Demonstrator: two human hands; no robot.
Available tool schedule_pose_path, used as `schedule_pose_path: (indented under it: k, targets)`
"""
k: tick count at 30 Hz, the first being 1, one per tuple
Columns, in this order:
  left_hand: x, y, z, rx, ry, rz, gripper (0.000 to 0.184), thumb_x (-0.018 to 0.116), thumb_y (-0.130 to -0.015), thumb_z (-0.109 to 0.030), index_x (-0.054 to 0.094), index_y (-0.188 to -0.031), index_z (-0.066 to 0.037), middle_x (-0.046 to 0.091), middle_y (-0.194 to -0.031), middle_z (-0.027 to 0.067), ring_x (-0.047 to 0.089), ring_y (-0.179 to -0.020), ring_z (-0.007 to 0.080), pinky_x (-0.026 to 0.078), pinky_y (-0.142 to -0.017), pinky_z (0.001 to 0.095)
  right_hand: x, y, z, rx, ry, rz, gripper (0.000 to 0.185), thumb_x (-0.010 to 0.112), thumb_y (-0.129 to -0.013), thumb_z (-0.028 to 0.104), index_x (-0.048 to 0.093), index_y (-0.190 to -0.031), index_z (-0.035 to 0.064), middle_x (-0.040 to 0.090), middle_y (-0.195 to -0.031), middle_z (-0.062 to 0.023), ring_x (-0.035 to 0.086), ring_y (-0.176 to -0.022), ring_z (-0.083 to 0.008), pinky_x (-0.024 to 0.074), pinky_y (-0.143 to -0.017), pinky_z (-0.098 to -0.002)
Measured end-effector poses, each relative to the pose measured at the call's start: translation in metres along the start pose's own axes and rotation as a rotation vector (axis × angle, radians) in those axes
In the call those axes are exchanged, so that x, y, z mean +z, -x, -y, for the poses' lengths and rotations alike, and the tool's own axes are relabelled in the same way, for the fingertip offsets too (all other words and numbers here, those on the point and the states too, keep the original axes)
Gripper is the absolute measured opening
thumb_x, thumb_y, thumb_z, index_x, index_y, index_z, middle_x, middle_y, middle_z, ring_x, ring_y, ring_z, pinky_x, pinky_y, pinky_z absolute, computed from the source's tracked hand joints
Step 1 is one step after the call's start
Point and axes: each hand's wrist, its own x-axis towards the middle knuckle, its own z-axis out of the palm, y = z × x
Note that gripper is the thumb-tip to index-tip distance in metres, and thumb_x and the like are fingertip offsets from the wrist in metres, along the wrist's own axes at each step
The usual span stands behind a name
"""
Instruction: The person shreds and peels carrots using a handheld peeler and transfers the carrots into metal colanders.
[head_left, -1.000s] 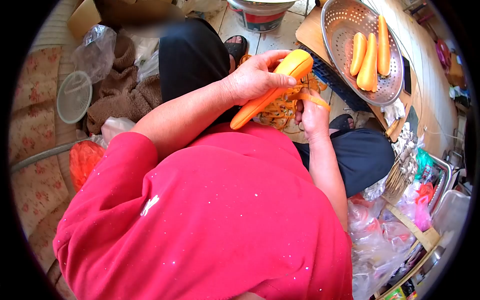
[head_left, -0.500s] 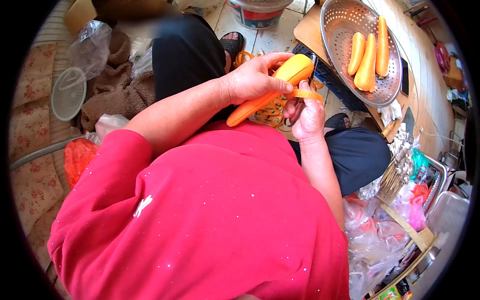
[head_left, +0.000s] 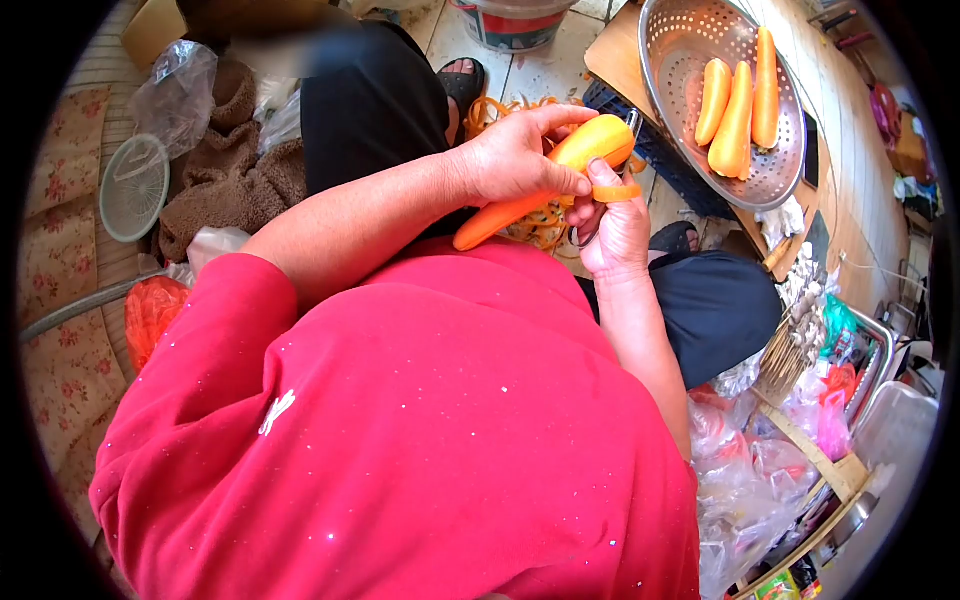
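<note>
My left hand (head_left: 512, 160) is closed around an orange carrot (head_left: 605, 143), its narrow end slanting down toward my red shirt. Close against the carrot's thick end, my right hand (head_left: 616, 235) grips a metal peeler (head_left: 634, 122); most of the tool is hidden behind the fingers and the carrot. A curled strip of carrot peel (head_left: 618, 193) lies across the fingers of that hand. More carrot peelings (head_left: 545, 228) show on the floor below, between my legs.
A perforated metal colander (head_left: 675, 50) with several carrots rests on a wooden board (head_left: 612, 55) at upper right. A bucket (head_left: 512, 25) stands on the tiles. Brown cloth (head_left: 225, 190) and a pale green plastic lid (head_left: 135, 188) are on the left. Plastic bags (head_left: 735, 480) pile up at lower right.
The peel strip has shifted from the carrot's side to lie over my right fingers. My right thumb has moved up onto the carrot, which has turned slightly in my left hand.
</note>
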Motion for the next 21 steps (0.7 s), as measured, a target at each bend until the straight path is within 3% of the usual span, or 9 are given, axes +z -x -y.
schedule_pose_path:
  k: [9, 11, 13, 15, 17, 18, 20, 21]
  targets:
    - [-0.001, -0.002, 0.0, -0.024, 0.027, 0.003, 0.073, 0.078, -0.075, -0.01, 0.041, -0.137, 0.0, 0.061, -0.113, 0.0146, 0.059, -0.104, 0.0202, 0.046, -0.093, 0.0315, -0.001, 0.0, -0.001, -0.056, 0.048, -0.052, 0.018, 0.063, -0.089, 0.017, 0.056, -0.102, 0.0078, 0.054, -0.068, 0.0023, 0.049, -0.046, -0.0068, 0.0425, -0.041, -0.0226]
    - [-0.002, -0.005, -0.001, -0.185, 0.413, -0.028, 0.064, 0.071, -0.079, -0.003, 0.042, -0.137, -0.001, 0.058, -0.119, 0.0123, 0.057, -0.11, 0.0198, 0.044, -0.098, 0.0315, -0.004, 0.0, 0.003, -0.038, 0.007, -0.043, 0.02, 0.063, -0.09, 0.02, 0.056, -0.103, 0.0068, 0.058, -0.072, -0.0002, 0.048, -0.046, -0.0081, 0.0424, -0.041, -0.0243]
    - [-0.004, -0.001, -0.021, -0.278, 0.497, -0.096, 0.055, 0.068, -0.083, -0.016, 0.046, -0.131, -0.001, 0.06, -0.11, 0.0121, 0.063, -0.092, 0.02, 0.053, -0.079, 0.0307, -0.007, -0.002, 0.009, -0.081, -0.056, -0.07, 0.025, 0.058, -0.093, 0.026, 0.056, -0.105, 0.0035, 0.065, -0.082, -0.0081, 0.049, -0.046, -0.0095, 0.0419, -0.041, -0.0257]
    - [-0.008, -0.003, -0.021, -0.251, 0.569, -0.097, 0.053, 0.068, -0.084, -0.017, 0.047, -0.129, -0.001, 0.06, -0.105, 0.0116, 0.063, -0.085, 0.019, 0.054, -0.072, 0.0306, -0.02, -0.008, 0.008, -0.143, 0.063, -0.124, 0.026, 0.056, -0.094, 0.026, 0.056, -0.105, 0.0021, 0.065, -0.083, -0.0099, 0.048, -0.043, -0.0099, 0.0411, -0.04, -0.026]
    - [-0.007, -0.005, -0.018, -0.222, 0.561, -0.123, 0.053, 0.07, -0.083, -0.019, 0.048, -0.128, -0.001, 0.06, -0.105, 0.0126, 0.063, -0.083, 0.0204, 0.054, -0.072, 0.0323, -0.034, -0.017, 0.0, 0.064, 0.794, -0.257, 0.021, 0.055, -0.089, 0.017, 0.059, -0.101, 0.0003, 0.061, -0.074, -0.01, 0.045, -0.036, -0.0141, 0.0368, -0.035, -0.0283]
    - [-0.006, -0.006, -0.018, -0.196, 0.557, -0.146, 0.054, 0.072, -0.081, -0.02, 0.048, -0.127, -0.002, 0.06, -0.104, 0.0137, 0.064, -0.081, 0.0218, 0.054, -0.072, 0.034, -0.058, -0.027, -0.016, 0.106, 1.165, -0.188, 0.02, 0.055, -0.088, 0.016, 0.06, -0.1, 0.0004, 0.06, -0.072, -0.0096, 0.046, -0.037, -0.0149, 0.037, -0.035, -0.0287]
    - [-0.007, -0.008, -0.017, -0.194, 0.556, -0.183, 0.055, 0.072, -0.081, -0.02, 0.048, -0.127, -0.003, 0.06, -0.105, 0.0136, 0.064, -0.082, 0.0216, 0.054, -0.072, 0.0342, -0.078, -0.037, -0.029, 0.145, 1.537, -0.096, 0.02, 0.055, -0.087, 0.016, 0.061, -0.099, 0.0005, 0.06, -0.07, -0.0092, 0.047, -0.037, -0.0156, 0.0372, -0.035, -0.0291]
    - [-0.006, -0.006, -0.016, -0.198, 0.564, -0.219, 0.055, 0.072, -0.081, -0.02, 0.048, -0.128, -0.004, 0.06, -0.106, 0.0135, 0.063, -0.083, 0.0215, 0.054, -0.072, 0.0344, -0.078, -0.033, -0.03, 0.086, 1.409, -0.122, 0.021, 0.055, -0.086, 0.017, 0.061, -0.097, 0.0003, 0.06, -0.069, -0.01, 0.048, -0.038, -0.0161, 0.0382, -0.036, -0.0306]
